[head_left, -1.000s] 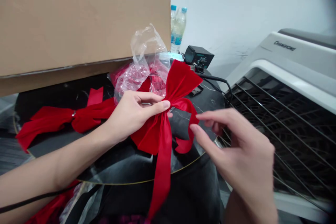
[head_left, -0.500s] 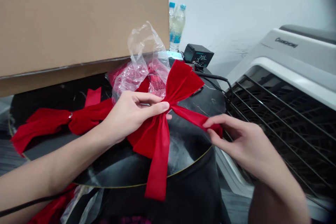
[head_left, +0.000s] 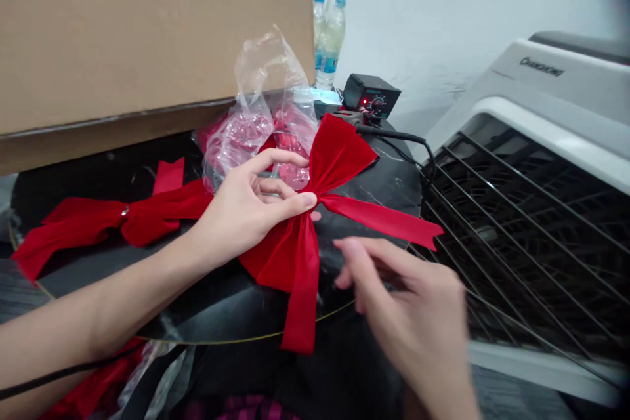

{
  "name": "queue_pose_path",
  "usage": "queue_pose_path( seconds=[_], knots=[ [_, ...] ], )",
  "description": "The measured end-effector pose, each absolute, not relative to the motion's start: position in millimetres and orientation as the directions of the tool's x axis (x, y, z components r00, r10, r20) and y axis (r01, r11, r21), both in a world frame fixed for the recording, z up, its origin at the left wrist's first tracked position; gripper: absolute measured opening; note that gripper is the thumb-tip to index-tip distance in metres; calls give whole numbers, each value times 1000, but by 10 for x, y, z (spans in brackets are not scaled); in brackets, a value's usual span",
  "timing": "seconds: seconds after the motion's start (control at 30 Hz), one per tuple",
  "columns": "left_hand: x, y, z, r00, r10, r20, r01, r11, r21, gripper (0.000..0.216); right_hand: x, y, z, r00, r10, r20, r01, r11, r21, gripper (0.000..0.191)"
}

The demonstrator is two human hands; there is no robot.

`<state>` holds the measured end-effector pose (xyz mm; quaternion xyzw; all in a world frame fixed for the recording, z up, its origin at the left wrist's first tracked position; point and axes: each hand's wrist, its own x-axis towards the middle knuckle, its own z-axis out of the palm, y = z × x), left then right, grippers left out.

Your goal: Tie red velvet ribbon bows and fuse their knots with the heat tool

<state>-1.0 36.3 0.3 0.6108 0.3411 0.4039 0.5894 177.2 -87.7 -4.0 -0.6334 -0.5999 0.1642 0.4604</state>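
Observation:
A red velvet bow (head_left: pixel 339 151) is held up at its centre knot by my left hand (head_left: pixel 246 200), thumb in front and the other fingers behind. One ribbon tail extends to the right with a notched end; the other hangs down over the table's front edge. My right hand (head_left: pixel 408 302) is below the right tail and apart from the bow. Its fingers are curled, thumb close against the index finger, with nothing visible between them; the hand is slightly blurred. Left of my left hand lies a second red bow (head_left: pixel 93 226) with a small silvery tie round its middle.
The round black table (head_left: pixel 197 321) carries a clear plastic bag (head_left: pixel 246 134) with red material inside, and a black control box (head_left: pixel 371 97) with a cable. A cardboard box (head_left: pixel 157 33) and bottles (head_left: pixel 331 46) stand behind. A large grilled appliance (head_left: pixel 556 118) is at the right.
My right hand has let go of the bow's right tail and moved left and down. That tail now sticks out freely. My left hand keeps its hold on the knot.

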Motion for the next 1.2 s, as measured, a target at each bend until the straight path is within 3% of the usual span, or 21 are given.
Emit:
queue_pose_path(
  seconds=[0.1,0.23,0.6,1.1,1.2],
  knots=[
    [-10,359,-2,480,867,137,-68,-119,991,38,1461,-634,-197,343,889,305,410,150,-900,21],
    [-13,356,-14,510,846,156,-62,-144,988,38,1487,-453,-245,405,891,206,241,114,-964,29],
    [-15,273,-5,514,744,427,-47,-473,880,9,1573,-502,-71,348,920,178,154,131,-979,33],
    [-2,283,7,496,839,226,92,-309,947,14,1667,-380,-151,284,954,97,96,73,-993,35],
    [8,296,12,471,860,196,121,-284,951,16,1934,-243,-168,373,919,131,82,109,-991,40]
  ],
)
